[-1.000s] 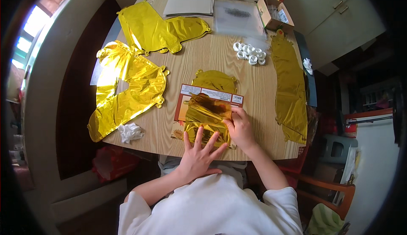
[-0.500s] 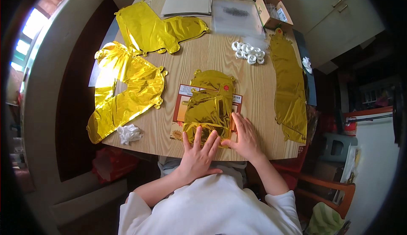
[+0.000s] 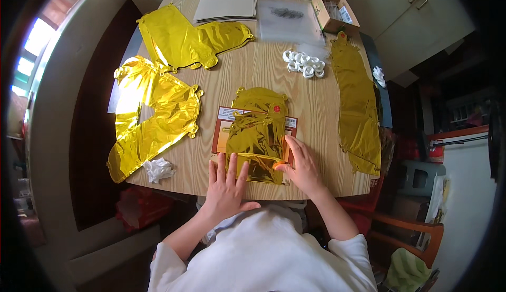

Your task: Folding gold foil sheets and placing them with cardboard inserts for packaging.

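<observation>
A flat gold foil balloon [image 3: 255,136], folded over on itself, lies on a printed card [image 3: 217,143] in front of me. The card's red-brown and orange edges show on both sides of the foil. My left hand [image 3: 225,186] rests with fingers spread at the foil's near left corner. My right hand [image 3: 302,166] lies along its right edge, fingers stretched out and thumb on the foil near the fold. Neither hand grips anything. What lies under the folded layers is hidden.
More gold foil balloons lie at the far left [image 3: 179,36], left [image 3: 153,113] and right [image 3: 357,102]. White ribbon rolls [image 3: 304,62], clear plastic bags [image 3: 290,20], white cards [image 3: 225,6], an open box [image 3: 335,11] and crumpled white tissue [image 3: 158,170] are on the wooden table.
My left hand has slid left across the near part of the foil to its left corner. The right hand stays at the right edge. The view has shifted slightly.
</observation>
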The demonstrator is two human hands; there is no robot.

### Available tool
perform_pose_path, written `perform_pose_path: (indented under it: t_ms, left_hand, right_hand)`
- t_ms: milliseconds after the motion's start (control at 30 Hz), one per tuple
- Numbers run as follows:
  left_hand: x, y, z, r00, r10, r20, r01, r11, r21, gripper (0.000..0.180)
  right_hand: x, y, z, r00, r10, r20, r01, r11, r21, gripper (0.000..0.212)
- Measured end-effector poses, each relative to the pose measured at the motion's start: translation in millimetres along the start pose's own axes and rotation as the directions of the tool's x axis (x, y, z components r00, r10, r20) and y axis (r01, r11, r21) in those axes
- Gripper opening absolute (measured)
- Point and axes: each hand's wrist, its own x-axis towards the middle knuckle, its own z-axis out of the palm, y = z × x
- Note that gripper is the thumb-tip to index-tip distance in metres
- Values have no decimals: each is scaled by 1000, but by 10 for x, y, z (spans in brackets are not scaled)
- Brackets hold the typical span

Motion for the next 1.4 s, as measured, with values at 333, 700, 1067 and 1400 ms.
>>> perform_pose_path:
  t_ms: [333, 700, 1067, 1400]
  left_hand:
    - [-104, -181, -31, 993, -96, 65, 89, 991, 103, 114]
    - [198, 159, -30, 992, 128, 8, -128, 992, -22, 96]
    - [218, 179, -10, 995, 101, 28, -100, 995, -20, 96]
    - [201, 196, -5, 997, 83, 10, -83, 997, -5, 94]
  right_hand:
    - [107, 8, 18, 998, 8, -55, -4, 997, 75, 69]
    - [156, 67, 8, 999, -22, -31, 24, 998, 61, 72]
    - [733, 326, -179, 990, 138, 36, -118, 936, -333, 87]
    - [1027, 320, -465, 925, 209, 318, -282, 937, 204, 27]
